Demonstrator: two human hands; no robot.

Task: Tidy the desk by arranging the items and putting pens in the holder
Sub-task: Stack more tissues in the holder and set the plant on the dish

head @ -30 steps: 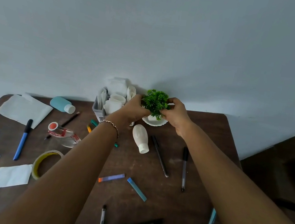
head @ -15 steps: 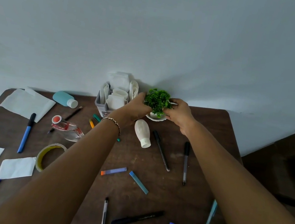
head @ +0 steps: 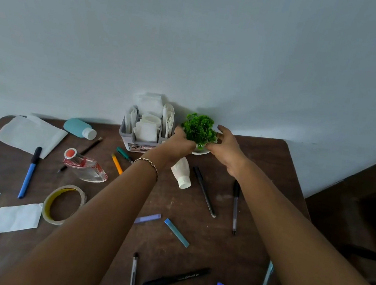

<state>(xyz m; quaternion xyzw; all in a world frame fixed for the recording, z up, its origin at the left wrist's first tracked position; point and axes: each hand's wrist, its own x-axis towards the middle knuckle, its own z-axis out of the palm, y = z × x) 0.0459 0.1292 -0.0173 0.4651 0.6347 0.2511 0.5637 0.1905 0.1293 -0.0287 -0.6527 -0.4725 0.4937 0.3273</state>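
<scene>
Both hands flank small potted plant (head: 199,129) at desk's (head: 263,167) far edge. Left hand (head: 180,144) clasps pot base; right hand (head: 225,147) touches foliage, fingers spread. Grey holder (head: 145,136) just left of grip; white bottle (head: 182,172) beneath left wrist.

Both hands (head: 183,145) cupping potted plant (head: 199,129)

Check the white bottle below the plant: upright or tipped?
Tipped. The white bottle lies on its side on the desk, cap pointing toward the camera, partly hidden by the left hand.
</scene>
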